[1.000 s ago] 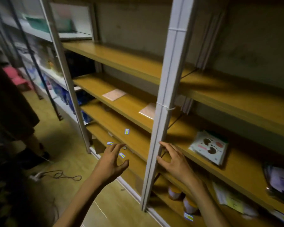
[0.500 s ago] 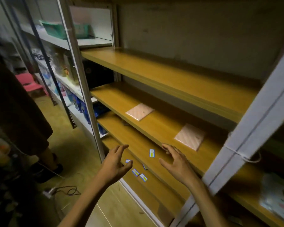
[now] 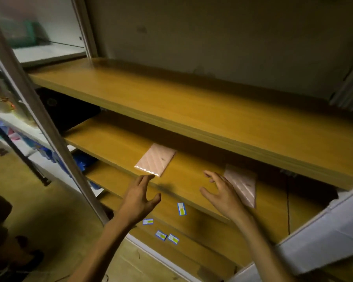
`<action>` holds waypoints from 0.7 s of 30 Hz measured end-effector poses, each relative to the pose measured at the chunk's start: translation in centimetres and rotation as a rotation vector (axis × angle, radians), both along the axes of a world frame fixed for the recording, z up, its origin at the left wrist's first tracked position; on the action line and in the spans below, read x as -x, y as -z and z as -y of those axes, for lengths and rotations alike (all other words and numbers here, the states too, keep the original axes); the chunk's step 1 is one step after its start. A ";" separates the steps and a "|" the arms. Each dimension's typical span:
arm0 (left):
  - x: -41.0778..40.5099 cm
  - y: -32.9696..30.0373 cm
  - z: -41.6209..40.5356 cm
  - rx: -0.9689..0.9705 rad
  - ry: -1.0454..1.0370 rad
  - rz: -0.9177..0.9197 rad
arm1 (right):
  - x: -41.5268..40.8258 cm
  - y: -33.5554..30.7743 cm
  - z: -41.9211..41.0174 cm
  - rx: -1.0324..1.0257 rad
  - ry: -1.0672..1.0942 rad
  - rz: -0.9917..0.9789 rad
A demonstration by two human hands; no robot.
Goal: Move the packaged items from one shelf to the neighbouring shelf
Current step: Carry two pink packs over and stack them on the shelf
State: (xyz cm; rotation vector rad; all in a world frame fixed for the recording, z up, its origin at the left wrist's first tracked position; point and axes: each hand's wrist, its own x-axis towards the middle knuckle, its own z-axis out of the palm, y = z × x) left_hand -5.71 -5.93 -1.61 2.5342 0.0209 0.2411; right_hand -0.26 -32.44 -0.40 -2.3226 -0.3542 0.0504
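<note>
Two flat pink packets lie on the second wooden shelf board (image 3: 114, 143). The left packet (image 3: 155, 159) sits near the board's front edge, and the fingertips of my left hand (image 3: 140, 197) reach up to its near corner with the fingers spread and nothing held. The right packet (image 3: 242, 184) lies further right; my right hand (image 3: 222, 193) hovers open just left of it, partly covering its near edge. Whether either hand touches its packet is unclear.
A bare wooden board (image 3: 192, 102) runs above. Lower boards carry small blue-edged labels (image 3: 181, 209). A grey upright post (image 3: 39, 119) stands at the left and a white post (image 3: 322, 237) at the lower right. Beyond the left post is a white rack with coloured goods. A person's dark clothing is at the left edge.
The view swung left and rose, away from the shelf bay with the printed packet. Both hands rose from the lower board to the two pink packets and stayed open.
</note>
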 end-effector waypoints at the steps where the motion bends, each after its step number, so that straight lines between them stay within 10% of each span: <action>1: -0.9 0.3 -0.3 0.006 0.026 0.001 | -0.2 0.1 -0.1 0.005 0.026 0.000; 14: -10.9 1.6 -6.4 -0.110 0.217 0.048 | -0.2 2.2 -1.8 0.024 0.473 0.064; 21: -12.3 2.7 -6.6 -0.147 0.026 -0.081 | 1.3 3.8 0.3 0.362 0.817 0.048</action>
